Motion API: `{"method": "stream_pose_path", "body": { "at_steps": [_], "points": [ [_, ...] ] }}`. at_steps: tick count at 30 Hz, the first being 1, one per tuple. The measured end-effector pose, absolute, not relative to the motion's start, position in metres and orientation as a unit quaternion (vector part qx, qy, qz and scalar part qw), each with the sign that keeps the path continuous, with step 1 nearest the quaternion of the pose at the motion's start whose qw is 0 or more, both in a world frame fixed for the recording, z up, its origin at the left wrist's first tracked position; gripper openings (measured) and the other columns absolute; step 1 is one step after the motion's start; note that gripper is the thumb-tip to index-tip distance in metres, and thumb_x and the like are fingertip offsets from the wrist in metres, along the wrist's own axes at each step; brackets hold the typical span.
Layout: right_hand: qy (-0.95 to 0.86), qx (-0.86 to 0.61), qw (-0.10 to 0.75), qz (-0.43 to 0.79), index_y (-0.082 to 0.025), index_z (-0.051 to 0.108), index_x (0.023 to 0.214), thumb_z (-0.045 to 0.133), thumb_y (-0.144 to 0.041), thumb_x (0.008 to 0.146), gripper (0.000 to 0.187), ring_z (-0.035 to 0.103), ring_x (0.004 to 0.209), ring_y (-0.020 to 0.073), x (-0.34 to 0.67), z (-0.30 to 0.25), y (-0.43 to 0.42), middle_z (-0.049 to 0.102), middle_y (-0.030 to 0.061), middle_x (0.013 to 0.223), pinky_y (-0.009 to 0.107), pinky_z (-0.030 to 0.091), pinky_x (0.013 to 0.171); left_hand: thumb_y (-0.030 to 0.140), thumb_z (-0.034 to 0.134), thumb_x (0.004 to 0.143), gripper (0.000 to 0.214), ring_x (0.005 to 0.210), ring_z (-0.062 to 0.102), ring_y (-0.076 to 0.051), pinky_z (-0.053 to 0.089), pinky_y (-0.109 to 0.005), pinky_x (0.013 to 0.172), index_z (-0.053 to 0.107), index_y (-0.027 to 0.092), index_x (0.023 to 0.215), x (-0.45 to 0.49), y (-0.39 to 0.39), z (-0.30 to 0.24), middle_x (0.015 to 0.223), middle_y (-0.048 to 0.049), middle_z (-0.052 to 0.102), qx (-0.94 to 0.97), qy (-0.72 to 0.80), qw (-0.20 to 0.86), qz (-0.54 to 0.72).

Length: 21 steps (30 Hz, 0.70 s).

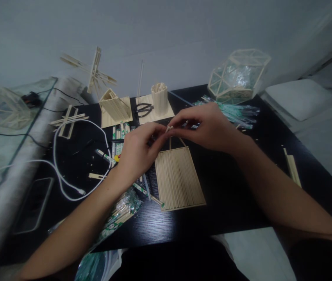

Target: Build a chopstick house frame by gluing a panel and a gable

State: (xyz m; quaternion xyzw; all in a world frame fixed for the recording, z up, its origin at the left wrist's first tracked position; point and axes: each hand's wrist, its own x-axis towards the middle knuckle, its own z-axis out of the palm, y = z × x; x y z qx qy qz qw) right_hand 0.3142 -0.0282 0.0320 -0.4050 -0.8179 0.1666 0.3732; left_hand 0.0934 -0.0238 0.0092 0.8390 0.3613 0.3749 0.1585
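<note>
Cable [54,152], white and looped across the black table [224,203] at the left, passing under the left forearm; worth nudging aside, to avoid snagging a wrist; next, crossed sticks [65,120] and, behind, an open-topped stick box [115,109] on a flat base; nearer the table's front edge, a wrapped bundle [122,218] beneath the left forearm, probably better pushed outward for elbow room.

Then the left hand [139,146], raised above the table, thumb and forefinger pinched on small stick pieces [169,128]; pieces held up between both hands, just over the top edge of a flat panel [179,177] of side-by-side sticks (exact shape of the pieces too small to make out); below the fingertips, two slim sticks [170,143] slanting down toward that edge; impossible to tell whether joined to it.

To the right, the right hand [209,127], thumb and fingertips closed on the same pieces from the opposite side; for steady work, probably best to brace both wrists, to press lightly and evenly, and to turn the pieces by fingertip alone; too hard a squeeze, likely a slip or a snapped stick; beyond, loose wrappers [239,115] below a faceted frame [242,74]; at far right, spare sticks [293,171], well apart from both hands.
</note>
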Motion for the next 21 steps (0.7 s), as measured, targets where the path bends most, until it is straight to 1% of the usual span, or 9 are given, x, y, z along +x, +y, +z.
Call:
{"method": "stream_pose_path", "body": {
  "at_steps": [6,14,21],
  "points": [
    [-0.816,-0.407,0.375,0.168,-0.021,0.08,0.09,0.08,-0.034,0.089,0.013,0.065,0.068,0.0146,0.3139,0.03,-0.027,0.079,0.0017,0.081,0.028,0.045,0.067,0.029,0.069,0.098,0.008,0.073,0.066,-0.013,0.05,-0.026,0.068,0.071,0.021,0.097,0.0926,-0.0236,0.0087,0.085,-0.0004,0.074,0.84,0.365,0.153,0.371],
    [-0.817,-0.412,0.37,0.158,-0.021,0.08,0.091,0.079,-0.031,0.09,0.009,0.066,0.067,0.0138,0.3138,0.0293,-0.0264,0.079,0.0011,0.082,0.027,0.046,0.066,0.027,0.069,0.098,0.007,0.074,0.067,-0.012,0.049,-0.025,0.068,0.071,0.021,0.096,0.0927,-0.0241,0.01,0.085,0.0,0.073,0.841,0.361,0.155,0.372],
    [-0.816,-0.404,0.377,0.167,-0.021,0.08,0.091,0.081,-0.031,0.089,0.01,0.067,0.069,0.0144,0.3138,0.0289,-0.0266,0.079,0.0016,0.082,0.028,0.047,0.068,0.028,0.069,0.097,0.007,0.073,0.067,-0.012,0.049,-0.025,0.067,0.071,0.021,0.095,0.093,-0.0241,0.0109,0.083,-0.0004,0.073,0.842,0.363,0.153,0.37]
  ]
}}
